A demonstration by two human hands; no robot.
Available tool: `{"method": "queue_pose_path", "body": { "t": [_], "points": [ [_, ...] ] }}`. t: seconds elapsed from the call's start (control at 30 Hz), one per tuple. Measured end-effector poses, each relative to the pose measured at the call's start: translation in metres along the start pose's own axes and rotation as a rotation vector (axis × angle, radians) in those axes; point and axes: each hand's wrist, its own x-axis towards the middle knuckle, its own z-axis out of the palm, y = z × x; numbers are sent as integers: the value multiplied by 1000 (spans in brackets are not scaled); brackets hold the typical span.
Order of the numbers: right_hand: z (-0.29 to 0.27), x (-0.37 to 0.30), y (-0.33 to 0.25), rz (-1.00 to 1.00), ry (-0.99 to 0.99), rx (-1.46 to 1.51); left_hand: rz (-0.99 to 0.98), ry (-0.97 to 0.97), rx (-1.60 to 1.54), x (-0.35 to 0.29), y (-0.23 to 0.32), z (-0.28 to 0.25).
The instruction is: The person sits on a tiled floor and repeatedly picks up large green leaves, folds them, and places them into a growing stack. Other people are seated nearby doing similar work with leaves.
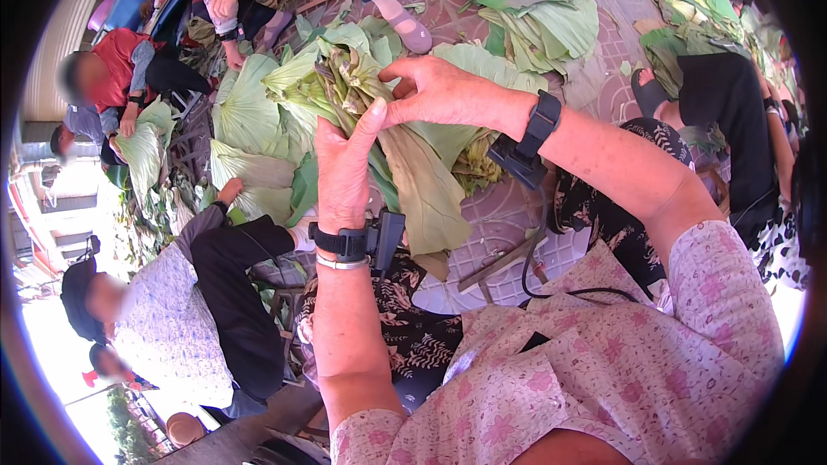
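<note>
A bundle of large green leaves, which look like lotus leaves, is held up in front of me with its gathered, crumpled end at the top. Around its lower side my left hand is closed, thumb pointing up and most fingers hidden behind the leaves. My right hand grips the bundle from the right, fingers curled and its thumb near the left thumb. Below the hands a broad, yellowish-green leaf hangs from the bundle. Both wrists carry black straps with small devices.
Flat leaves are spread beyond my hands to the left. More leaf piles lie on the reddish paved floor. A seated person is close on my left, others sit farther off. A dark cable loops from my right wrist.
</note>
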Motion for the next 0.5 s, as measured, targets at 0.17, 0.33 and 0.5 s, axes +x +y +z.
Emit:
{"method": "queue_pose_path", "body": {
  "t": [0.17,0.33,0.5],
  "points": [
    [1,-1,0,84,-35,81,-79,114,-92,0,-10,-6],
    [-4,1,3,196,-114,220,-114,197,-95,-4,-3,2],
    [-17,-4,-23,60,-84,-462,-111,106,-20,-2,-11,0]
  ]
}}
